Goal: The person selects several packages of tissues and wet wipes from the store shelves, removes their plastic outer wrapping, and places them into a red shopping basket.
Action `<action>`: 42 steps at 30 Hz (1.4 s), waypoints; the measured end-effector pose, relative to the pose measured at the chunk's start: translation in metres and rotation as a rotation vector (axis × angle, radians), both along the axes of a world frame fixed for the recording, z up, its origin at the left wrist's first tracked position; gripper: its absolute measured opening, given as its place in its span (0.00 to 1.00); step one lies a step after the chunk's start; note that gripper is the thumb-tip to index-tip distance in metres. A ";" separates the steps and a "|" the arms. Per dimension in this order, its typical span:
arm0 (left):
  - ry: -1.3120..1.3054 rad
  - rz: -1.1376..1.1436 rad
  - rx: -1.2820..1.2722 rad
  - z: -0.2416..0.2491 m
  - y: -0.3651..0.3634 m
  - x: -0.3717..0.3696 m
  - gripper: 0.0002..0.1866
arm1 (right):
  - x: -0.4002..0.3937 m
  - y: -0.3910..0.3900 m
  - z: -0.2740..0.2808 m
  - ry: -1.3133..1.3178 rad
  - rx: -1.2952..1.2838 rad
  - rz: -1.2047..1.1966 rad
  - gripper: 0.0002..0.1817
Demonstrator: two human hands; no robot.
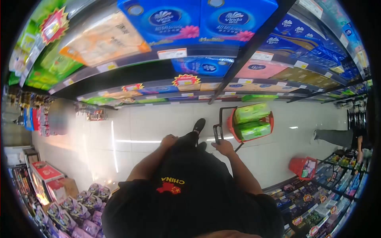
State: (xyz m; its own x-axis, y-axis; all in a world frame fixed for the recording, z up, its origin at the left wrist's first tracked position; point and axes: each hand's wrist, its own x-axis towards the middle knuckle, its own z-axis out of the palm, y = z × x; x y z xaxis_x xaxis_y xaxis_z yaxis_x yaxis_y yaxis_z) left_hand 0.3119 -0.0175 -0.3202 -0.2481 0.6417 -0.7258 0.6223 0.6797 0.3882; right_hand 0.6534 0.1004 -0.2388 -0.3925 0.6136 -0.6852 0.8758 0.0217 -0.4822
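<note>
Right hand [224, 147] wrapped round the black handle [220, 117], red basket [231, 124] just beyond it, to the right
Left hand [170, 140] hangs by the thigh, can't tell how closed; handle looks stiff, the place to hold, while the green packs [254, 131] inside should be soft and light; shelf [218, 51] edges crowd the far side, floor [147, 123] opens left and right, a second basket [293, 164] and a person [337, 137] over right
</note>
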 end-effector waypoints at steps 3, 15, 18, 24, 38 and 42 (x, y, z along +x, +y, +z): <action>-0.006 -0.050 0.042 0.031 -0.035 0.002 0.27 | -0.004 -0.029 -0.018 -0.047 0.011 0.053 0.30; 0.144 0.009 0.004 -0.059 -0.121 -0.068 0.30 | 0.003 -0.071 -0.011 -0.074 0.124 -0.172 0.28; 0.080 0.071 0.015 0.016 -0.095 -0.075 0.29 | -0.020 -0.063 -0.019 -0.090 0.297 -0.237 0.29; -0.069 0.095 0.225 0.050 -0.069 -0.097 0.28 | -0.080 -0.056 -0.030 0.019 0.348 -0.264 0.29; -0.802 0.283 0.241 0.087 -0.003 -0.114 0.27 | -0.297 -0.088 0.084 0.327 -0.072 -0.118 0.30; -0.717 0.641 0.296 0.055 -0.011 -0.129 0.23 | -0.292 -0.102 0.072 0.499 -0.093 -0.166 0.25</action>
State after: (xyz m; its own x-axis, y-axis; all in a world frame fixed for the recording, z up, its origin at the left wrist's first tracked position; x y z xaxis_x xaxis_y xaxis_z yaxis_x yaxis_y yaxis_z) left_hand 0.1830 -0.0286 -0.2654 -0.1767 0.7188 -0.6724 -0.2739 0.6203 0.7350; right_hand 0.3610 -0.0019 -0.1665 -0.5875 0.6407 -0.4943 0.5275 -0.1600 -0.8343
